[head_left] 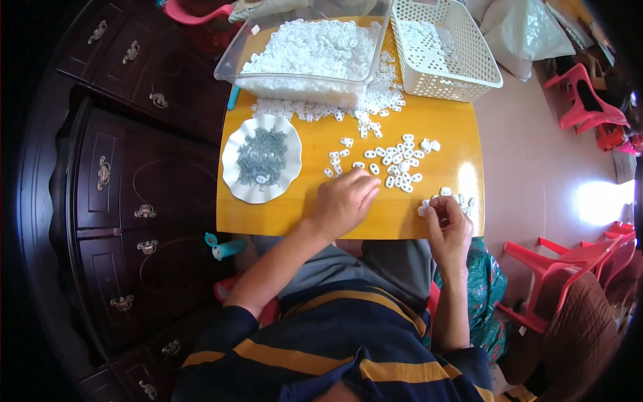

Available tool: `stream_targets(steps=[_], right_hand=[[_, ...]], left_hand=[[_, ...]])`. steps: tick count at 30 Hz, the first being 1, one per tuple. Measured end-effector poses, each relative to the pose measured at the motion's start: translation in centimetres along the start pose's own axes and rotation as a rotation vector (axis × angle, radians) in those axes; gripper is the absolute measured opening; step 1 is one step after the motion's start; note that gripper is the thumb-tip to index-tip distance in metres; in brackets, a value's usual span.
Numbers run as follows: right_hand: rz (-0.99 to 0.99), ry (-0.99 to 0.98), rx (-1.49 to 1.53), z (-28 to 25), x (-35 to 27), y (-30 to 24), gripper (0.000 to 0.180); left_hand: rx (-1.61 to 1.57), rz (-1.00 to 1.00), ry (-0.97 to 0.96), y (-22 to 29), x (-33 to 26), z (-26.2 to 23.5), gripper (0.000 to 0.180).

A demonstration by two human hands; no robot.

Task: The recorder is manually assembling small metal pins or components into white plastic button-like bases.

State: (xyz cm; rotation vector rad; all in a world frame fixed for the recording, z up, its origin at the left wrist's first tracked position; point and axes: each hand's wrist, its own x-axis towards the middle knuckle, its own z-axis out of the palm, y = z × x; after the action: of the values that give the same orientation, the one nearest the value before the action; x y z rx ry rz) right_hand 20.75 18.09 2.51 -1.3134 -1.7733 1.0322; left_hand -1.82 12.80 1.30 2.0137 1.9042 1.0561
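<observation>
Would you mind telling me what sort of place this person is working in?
Probably a home used for small piecework. A dark carved cabinet stands beside a small yellow table, red plastic chairs sit on a tiled floor, and a clear tub of small white parts suggests hand assembly.

Dark wooden cabinet (pixel 127 194), red chairs (pixel 556 275)

Dark navy top with yellow-orange stripes, long sleeves, grey trousers, bare hands (pixel 345 201).
</observation>
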Motion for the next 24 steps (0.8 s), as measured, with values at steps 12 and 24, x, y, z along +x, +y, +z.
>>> stream_targets(steps=[12,24], right_hand=[[-0.096,0.096,-0.278,-0.6,0.7,1.1,0.012],[-0.156,0.135,-0.331,-0.4,0.7,1.7,0.012]], left_hand=[[0.158,0.096,-0.109,-0.8,3.1,2.4,0.008],[0.272,0.102,-0.140,-0.8,3.5,3.2,0.009]])
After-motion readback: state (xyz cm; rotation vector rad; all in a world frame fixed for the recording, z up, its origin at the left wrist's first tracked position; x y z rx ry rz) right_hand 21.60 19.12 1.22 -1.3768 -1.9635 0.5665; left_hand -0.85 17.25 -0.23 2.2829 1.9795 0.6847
